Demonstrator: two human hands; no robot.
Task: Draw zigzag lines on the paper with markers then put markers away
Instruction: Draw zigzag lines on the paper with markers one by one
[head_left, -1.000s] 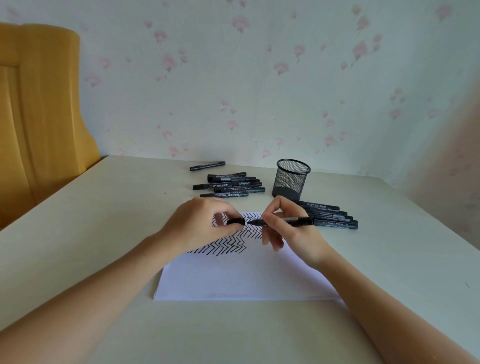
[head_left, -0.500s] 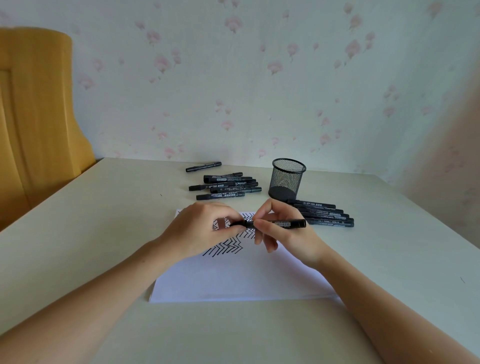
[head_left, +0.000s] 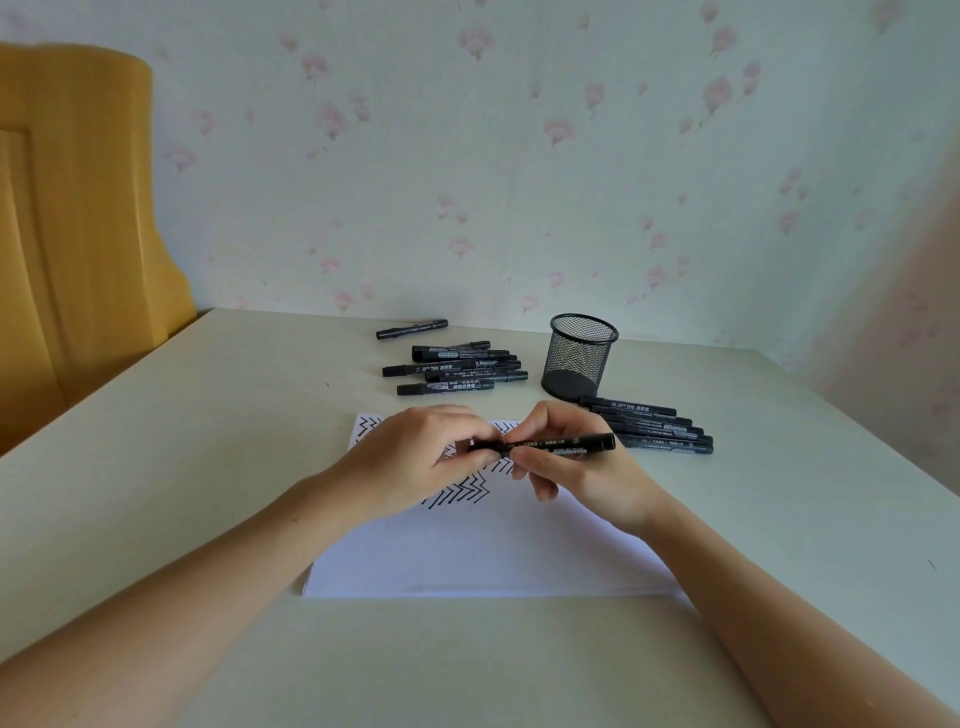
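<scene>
over the white paper (head_left: 483, 551), a black marker (head_left: 550, 445) lies level, left to right, between both hands, the left hand (head_left: 415, 462) pinching its cap end and the right hand (head_left: 566, 467) gripping the barrel, with the mesh cup (head_left: 579, 358) standing far right behind them.

"700" on marker (head_left: 631, 407), other print illegible
</scene>
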